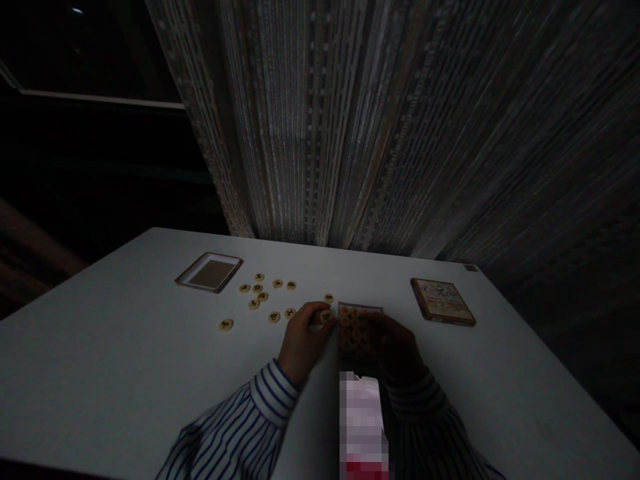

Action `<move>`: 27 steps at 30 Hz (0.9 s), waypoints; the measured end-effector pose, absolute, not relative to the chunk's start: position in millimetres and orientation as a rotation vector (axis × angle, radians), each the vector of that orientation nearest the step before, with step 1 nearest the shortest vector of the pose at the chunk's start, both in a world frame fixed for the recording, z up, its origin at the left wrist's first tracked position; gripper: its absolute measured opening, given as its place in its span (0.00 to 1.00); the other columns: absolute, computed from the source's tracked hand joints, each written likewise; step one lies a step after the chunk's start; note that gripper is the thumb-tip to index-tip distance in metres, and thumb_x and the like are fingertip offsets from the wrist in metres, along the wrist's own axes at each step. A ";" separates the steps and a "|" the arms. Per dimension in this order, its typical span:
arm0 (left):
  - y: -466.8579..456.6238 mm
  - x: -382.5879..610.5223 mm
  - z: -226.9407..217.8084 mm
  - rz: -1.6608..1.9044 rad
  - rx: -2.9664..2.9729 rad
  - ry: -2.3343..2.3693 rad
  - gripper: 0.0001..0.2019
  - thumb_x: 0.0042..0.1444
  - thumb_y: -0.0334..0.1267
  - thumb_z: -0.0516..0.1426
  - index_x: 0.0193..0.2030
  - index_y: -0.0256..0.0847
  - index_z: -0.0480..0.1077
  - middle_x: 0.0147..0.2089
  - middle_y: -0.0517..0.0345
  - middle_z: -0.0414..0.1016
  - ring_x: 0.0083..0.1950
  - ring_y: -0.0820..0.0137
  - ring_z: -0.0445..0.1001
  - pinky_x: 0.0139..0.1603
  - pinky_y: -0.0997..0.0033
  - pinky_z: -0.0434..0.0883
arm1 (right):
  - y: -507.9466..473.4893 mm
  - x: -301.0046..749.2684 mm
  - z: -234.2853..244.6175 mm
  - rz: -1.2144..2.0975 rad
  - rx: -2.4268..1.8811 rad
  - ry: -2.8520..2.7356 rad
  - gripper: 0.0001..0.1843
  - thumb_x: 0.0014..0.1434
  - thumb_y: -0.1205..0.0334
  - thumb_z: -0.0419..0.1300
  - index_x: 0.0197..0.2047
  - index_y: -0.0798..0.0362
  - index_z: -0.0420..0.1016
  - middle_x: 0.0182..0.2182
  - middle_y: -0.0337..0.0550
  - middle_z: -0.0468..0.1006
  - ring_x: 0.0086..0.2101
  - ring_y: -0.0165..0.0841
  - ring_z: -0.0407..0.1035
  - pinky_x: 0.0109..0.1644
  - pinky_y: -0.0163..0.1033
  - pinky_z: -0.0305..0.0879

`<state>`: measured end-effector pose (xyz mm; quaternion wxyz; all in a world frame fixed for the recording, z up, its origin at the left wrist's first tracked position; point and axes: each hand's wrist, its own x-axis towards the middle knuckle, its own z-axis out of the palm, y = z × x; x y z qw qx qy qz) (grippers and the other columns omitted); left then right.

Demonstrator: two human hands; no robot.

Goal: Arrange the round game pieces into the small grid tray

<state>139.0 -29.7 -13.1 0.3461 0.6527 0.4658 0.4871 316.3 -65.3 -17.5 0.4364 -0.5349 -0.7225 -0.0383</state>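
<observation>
My left hand (303, 341) pinches a round pale game piece (325, 317) with a dark mark, right at the edge of a small tray (359, 327) filled with several similar discs. My right hand (397, 347) lies in shadow, fingers curled on the tray's right side, holding it. Several more pale discs (260, 293) lie scattered on the white table (125, 373) to the left of my hands. Both arms wear striped sleeves.
An empty box half (209, 272) with a white rim sits at the back left. A printed box lid (443, 301) lies at the back right. A striped curtain hangs behind the table. A blurred patch covers something near my chest.
</observation>
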 end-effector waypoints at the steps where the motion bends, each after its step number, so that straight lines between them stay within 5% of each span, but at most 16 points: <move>1: -28.9 141.5 -12.8 1.262 1.692 1.198 0.09 0.46 0.33 0.59 0.37 0.38 0.70 0.34 0.56 0.75 0.33 0.70 0.73 0.35 0.70 0.72 | -65.7 316.6 -17.1 -0.090 -1.332 -1.793 0.12 0.59 0.61 0.50 0.36 0.52 0.75 0.29 0.44 0.80 0.30 0.33 0.75 0.34 0.37 0.73; 18: -26.4 152.5 -38.6 1.115 1.540 1.232 0.09 0.44 0.35 0.59 0.34 0.38 0.71 0.27 0.59 0.74 0.28 0.72 0.71 0.28 0.74 0.69 | -62.9 328.5 -12.3 0.045 -1.389 -1.602 0.10 0.55 0.62 0.53 0.35 0.53 0.75 0.27 0.43 0.79 0.27 0.31 0.73 0.29 0.34 0.71; 27: -28.8 153.2 -42.2 1.115 1.477 1.114 0.10 0.43 0.31 0.59 0.35 0.39 0.70 0.32 0.58 0.77 0.35 0.69 0.74 0.36 0.70 0.72 | -49.5 315.1 -13.0 0.093 -1.408 -1.628 0.10 0.56 0.63 0.53 0.37 0.52 0.75 0.31 0.43 0.80 0.31 0.33 0.74 0.35 0.38 0.72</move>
